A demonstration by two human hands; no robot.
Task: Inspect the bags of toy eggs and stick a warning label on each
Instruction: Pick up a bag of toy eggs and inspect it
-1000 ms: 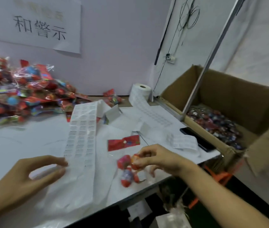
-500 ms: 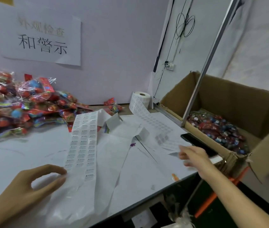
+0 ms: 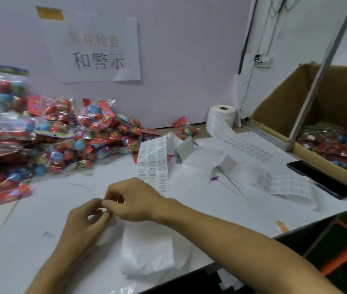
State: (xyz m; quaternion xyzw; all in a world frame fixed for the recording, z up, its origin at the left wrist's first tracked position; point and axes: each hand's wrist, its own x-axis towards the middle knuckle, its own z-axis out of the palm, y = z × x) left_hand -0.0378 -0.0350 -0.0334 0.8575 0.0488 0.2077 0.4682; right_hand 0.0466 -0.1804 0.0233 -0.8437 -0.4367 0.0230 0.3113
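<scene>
White table (image 3: 41, 240), hands (image 3: 107, 209) pinching label strip (image 3: 153, 164) mid-table

A pale lilac wall (image 3: 179, 60) stands at the far side, with a white paper sign (image 3: 98, 54) bearing dark characters taped to it. A white table (image 3: 30, 240) fills the near ground. On the right, cables (image 3: 272, 28) hang beside a slanted grey metal bar (image 3: 325, 60).

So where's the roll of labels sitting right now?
The roll of labels stands at the back of the white table, against the wall, right of centre, just left of the cardboard box.
</scene>
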